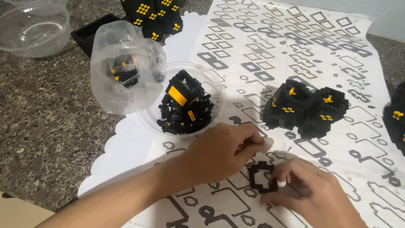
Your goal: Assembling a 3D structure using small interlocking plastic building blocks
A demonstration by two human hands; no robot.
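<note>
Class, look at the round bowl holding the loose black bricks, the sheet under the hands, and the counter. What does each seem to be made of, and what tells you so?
Round bowl: clear thin plastic, glossy; bricks show through its wall. Sheet: paper, matte white, printed with outlines, its edge wavy. Counter: probably polished stone such as granite, speckled grey-brown.

A small flat piece of tiny black bricks (262,177) lies in the lower middle of the frame, on the printed instruction sheet (295,55). It forms an open, stepped outline, roughly a cross-shaped ring with a pale gap in its middle where the paper shows through. It lies flat, one layer high. Its left and upper edges are plainly visible; its right edge is partly hidden under fingertips (282,182). It sits between the two hands, touched from the right side.
</note>
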